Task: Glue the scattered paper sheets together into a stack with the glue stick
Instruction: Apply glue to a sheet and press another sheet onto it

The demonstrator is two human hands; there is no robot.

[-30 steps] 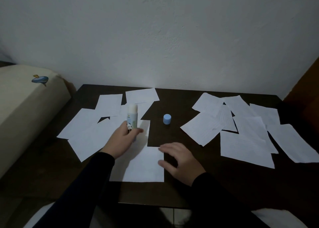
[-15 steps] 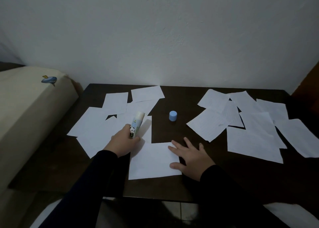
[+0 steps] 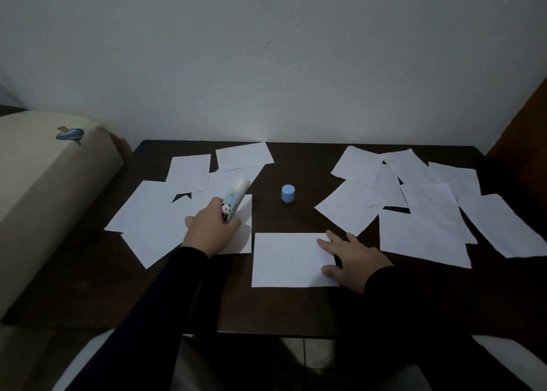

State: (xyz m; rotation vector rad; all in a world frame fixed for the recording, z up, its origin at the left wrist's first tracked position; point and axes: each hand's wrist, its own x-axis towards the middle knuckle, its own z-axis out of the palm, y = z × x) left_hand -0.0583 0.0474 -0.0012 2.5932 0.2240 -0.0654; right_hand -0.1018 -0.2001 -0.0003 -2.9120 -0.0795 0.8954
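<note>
sheet (image 3: pixel 290 259) now further right under flat right hand (image 3: pixel 352 257) — left hand (image 3: pixel 211 231) still round glue stick (image 3: pixel 233 199)

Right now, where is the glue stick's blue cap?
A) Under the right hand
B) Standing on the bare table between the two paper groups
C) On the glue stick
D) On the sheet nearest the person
B: the blue cap stands alone on the dark table, while the left hand holds the uncapped glue stick.
</note>
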